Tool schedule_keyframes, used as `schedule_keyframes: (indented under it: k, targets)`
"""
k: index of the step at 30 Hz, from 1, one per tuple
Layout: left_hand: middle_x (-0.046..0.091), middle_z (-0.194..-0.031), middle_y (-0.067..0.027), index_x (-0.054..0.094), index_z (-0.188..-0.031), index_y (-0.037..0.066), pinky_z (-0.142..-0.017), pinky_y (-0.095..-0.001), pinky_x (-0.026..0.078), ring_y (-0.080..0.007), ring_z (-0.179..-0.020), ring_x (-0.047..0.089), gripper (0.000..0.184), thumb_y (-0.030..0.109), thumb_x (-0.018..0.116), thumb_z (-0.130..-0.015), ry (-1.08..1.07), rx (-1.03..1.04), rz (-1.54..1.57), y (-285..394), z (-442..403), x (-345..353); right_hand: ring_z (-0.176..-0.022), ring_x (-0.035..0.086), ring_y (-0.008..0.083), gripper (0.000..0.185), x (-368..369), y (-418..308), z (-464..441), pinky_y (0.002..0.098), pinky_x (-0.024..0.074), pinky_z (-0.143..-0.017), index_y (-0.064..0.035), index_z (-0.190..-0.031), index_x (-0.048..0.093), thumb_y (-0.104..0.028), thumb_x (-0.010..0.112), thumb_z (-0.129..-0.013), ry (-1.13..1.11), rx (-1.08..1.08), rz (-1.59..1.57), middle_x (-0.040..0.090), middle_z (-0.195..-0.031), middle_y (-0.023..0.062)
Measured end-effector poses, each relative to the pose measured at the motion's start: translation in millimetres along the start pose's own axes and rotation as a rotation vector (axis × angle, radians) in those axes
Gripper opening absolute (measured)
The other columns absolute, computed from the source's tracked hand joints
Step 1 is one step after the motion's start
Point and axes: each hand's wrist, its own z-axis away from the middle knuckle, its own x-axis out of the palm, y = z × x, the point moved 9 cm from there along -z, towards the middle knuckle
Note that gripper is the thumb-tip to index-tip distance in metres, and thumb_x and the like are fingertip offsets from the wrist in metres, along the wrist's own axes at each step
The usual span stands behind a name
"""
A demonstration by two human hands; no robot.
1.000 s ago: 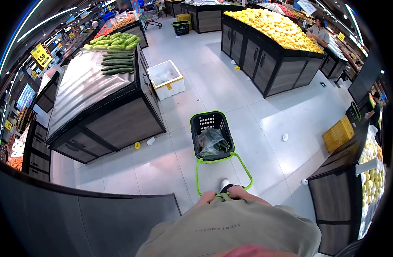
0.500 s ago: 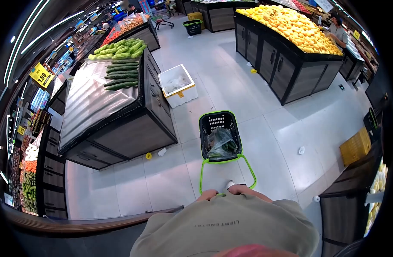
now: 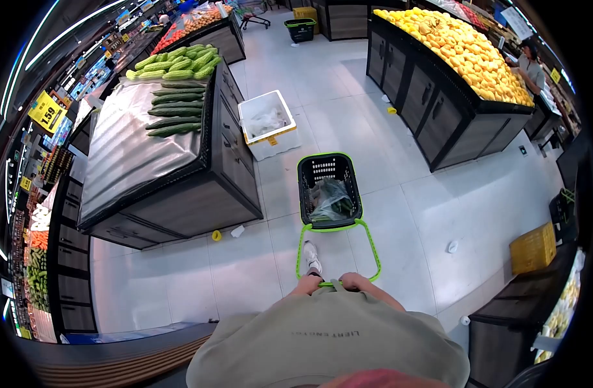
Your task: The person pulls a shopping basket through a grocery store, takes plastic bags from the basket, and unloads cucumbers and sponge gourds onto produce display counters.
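Basket [image 3: 325, 167]: prob. stiff, light-ish w/ soft bag [image 3: 329, 196] inside; best hold = green handle [image 3: 377, 255], 6 o'clock, L hand [image 3: 307, 284] + R hand [image 3: 356, 282] both gripping it.

Left stand [image 3: 170, 200] topped with silvery sheet [image 3: 135, 132]; dark cucumbers [image 3: 175, 111] in a row on it, pale green gourds [image 3: 177, 63] heaped behind them; white foam box [image 3: 270, 147] on floor just beside it, clear plastic [image 3: 264, 121] inside; yellow ring [image 3: 216, 236] and white scrap [image 3: 237, 231] on tiles near its base; right stand [image 3: 426, 107] piled with yellow produce [image 3: 461, 55], person [image 3: 531, 70] at its far side; yellow crate [image 3: 533, 249] on floor at right; price sign [image 3: 47, 112] at left reads 1.59; carrots [image 3: 38, 239] lower left.
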Motion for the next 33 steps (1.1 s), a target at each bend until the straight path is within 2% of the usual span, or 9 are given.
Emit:
schedule_keyframes:
  k: [3, 5, 7, 14, 19, 22, 25, 31, 33]
  targets:
    - [0.063, -0.091, -0.0128, 0.062, -0.095, 0.014, -0.073, -0.0425, 0.045, -0.0300, -0.086, 0.060, 0.027, 0.031, 0.054, -0.075, 0.047, 0.107, 0.061, -9, -18, -28, -0.093, 0.058, 0.0321, 0.037, -34, 3, 6, 0.0402, 0.0465, -0.077, -0.0095, -0.100, 0.063, -0.030, 0.057, -0.070, -0.104, 0.098, -0.153, 0.061, -0.102, 0.0158]
    - [0.063, -0.092, -0.0132, 0.062, -0.096, 0.014, -0.074, -0.0418, 0.045, -0.0302, -0.087, 0.060, 0.027, 0.030, 0.054, -0.075, -0.027, 0.043, 0.129, -24, -33, -50, -0.093, 0.059, 0.0315, 0.036, -69, -18, 8, 0.0404, 0.0451, -0.076, -0.0042, -0.099, 0.061, -0.030, 0.054, -0.075, -0.048, -0.018, -0.207, 0.061, -0.098, 0.0190]
    - [0.062, -0.093, -0.0134, 0.062, -0.096, 0.014, -0.073, -0.0412, 0.046, -0.0306, -0.087, 0.060, 0.027, 0.029, 0.054, -0.075, -0.118, -0.016, 0.201, -37, -44, -64, -0.093, 0.059, 0.0317, 0.037, -90, -15, -12, 0.0410, 0.0448, -0.077, -0.0042, -0.099, 0.061, -0.031, 0.054, -0.075, -0.039, -0.010, -0.195, 0.061, -0.098, 0.0197]
    - [0.064, -0.088, -0.0124, 0.064, -0.093, 0.013, -0.071, -0.0421, 0.048, -0.0310, -0.083, 0.061, 0.029, 0.031, 0.057, -0.072, -0.015, 0.066, 0.088, -98, -95, -117, -0.092, 0.059, 0.0327, 0.036, -150, -25, -81, 0.0394, 0.0457, -0.076, -0.0050, -0.099, 0.062, -0.028, 0.060, -0.071, -0.010, -0.079, -0.173, 0.061, -0.098, 0.0195]
    - [0.064, -0.088, -0.0122, 0.065, -0.093, 0.014, -0.070, -0.0416, 0.049, -0.0303, -0.083, 0.061, 0.029, 0.031, 0.058, -0.070, -0.028, 0.065, 0.056, -111, -113, -162, -0.091, 0.059, 0.0339, 0.034, -187, -18, -118, 0.0406, 0.0470, -0.076, -0.0119, -0.101, 0.062, -0.029, 0.055, -0.073, -0.007, 0.013, -0.038, 0.062, -0.096, 0.0176]
    - [0.064, -0.088, -0.0123, 0.064, -0.094, 0.014, -0.070, -0.0409, 0.048, -0.0306, -0.082, 0.061, 0.031, 0.034, 0.058, -0.071, -0.011, 0.033, 0.048, -119, -125, -187, -0.091, 0.059, 0.0335, 0.034, -206, -16, -128, 0.0406, 0.0469, -0.077, -0.0118, -0.102, 0.062, -0.029, 0.054, -0.074, -0.007, 0.042, -0.046, 0.062, -0.096, 0.0170]
    - [0.064, -0.088, -0.0112, 0.065, -0.092, 0.016, -0.071, -0.0410, 0.048, -0.0294, -0.084, 0.061, 0.028, 0.030, 0.058, -0.069, -0.007, 0.019, 0.048, -130, -145, -194, -0.091, 0.059, 0.0329, 0.034, -219, -10, -141, 0.0401, 0.0467, -0.077, -0.0111, -0.101, 0.062, -0.029, 0.055, -0.074, -0.034, 0.070, -0.022, 0.062, -0.096, 0.0170]
    - [0.064, -0.093, -0.0100, 0.064, -0.096, 0.018, -0.074, -0.0410, 0.048, -0.0283, -0.088, 0.061, 0.029, 0.030, 0.056, -0.072, -0.157, 0.010, 0.006, -146, -175, -213, -0.091, 0.059, 0.0327, 0.035, -254, -4, -160, 0.0404, 0.0465, -0.077, -0.0119, -0.102, 0.062, -0.029, 0.058, -0.071, -0.029, 0.025, -0.111, 0.063, -0.095, 0.0165]
    - [0.063, -0.097, -0.0099, 0.064, -0.098, 0.019, -0.076, -0.0405, 0.047, -0.0277, -0.091, 0.060, 0.030, 0.032, 0.055, -0.073, -0.217, 0.003, 0.011, -149, -186, -224, -0.097, 0.058, 0.0299, 0.038, -282, -8, -157, 0.0389, 0.0461, -0.083, -0.0217, -0.111, 0.059, -0.027, 0.057, -0.073, -0.064, 0.050, -0.069, 0.059, -0.108, 0.0142]
